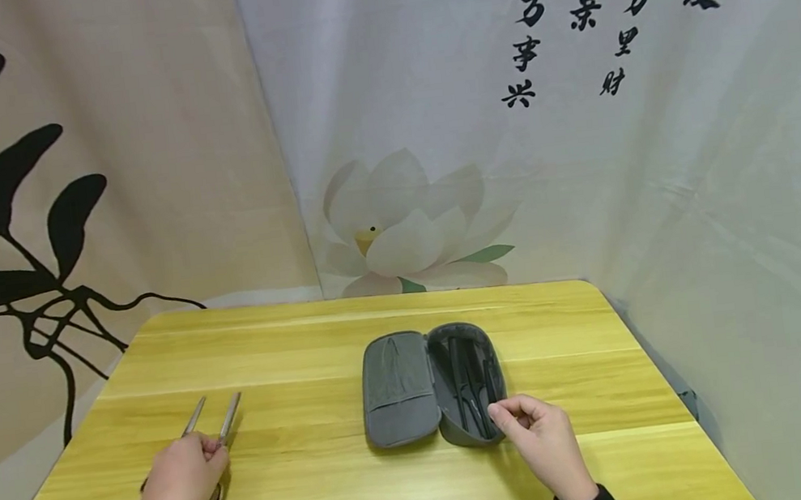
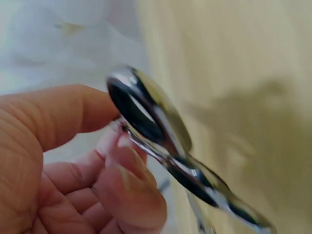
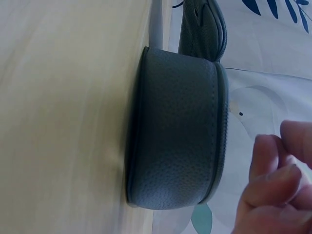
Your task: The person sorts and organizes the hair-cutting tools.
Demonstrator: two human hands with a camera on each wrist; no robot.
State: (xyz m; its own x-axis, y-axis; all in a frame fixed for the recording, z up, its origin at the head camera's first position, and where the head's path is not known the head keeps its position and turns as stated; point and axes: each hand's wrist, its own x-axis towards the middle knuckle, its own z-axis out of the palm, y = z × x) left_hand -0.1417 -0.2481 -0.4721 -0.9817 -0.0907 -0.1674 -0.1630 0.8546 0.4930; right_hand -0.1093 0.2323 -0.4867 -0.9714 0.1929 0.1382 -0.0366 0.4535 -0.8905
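Metal scissors (image 1: 230, 417) with their blades spread apart are held by the left hand (image 1: 181, 478) over the left of the table. In the left wrist view, the fingers of the left hand (image 2: 97, 161) pinch the scissors (image 2: 192, 178) near a shiny loop. A grey zip case (image 1: 400, 388) lies unfolded on the table, dark tools (image 1: 467, 377) in its right half. Beside that half's lower right edge is the right hand (image 1: 545, 442), fingers loosely curled. The right wrist view shows the right hand (image 3: 280, 183) apart from the case (image 3: 178, 131), holding nothing visible.
The yellow wood-grain table (image 1: 308, 488) reaches back to a pale cloth backdrop (image 1: 397, 79) with printed leaves, a lotus and dark characters. More cloth hangs beyond the table's right edge.
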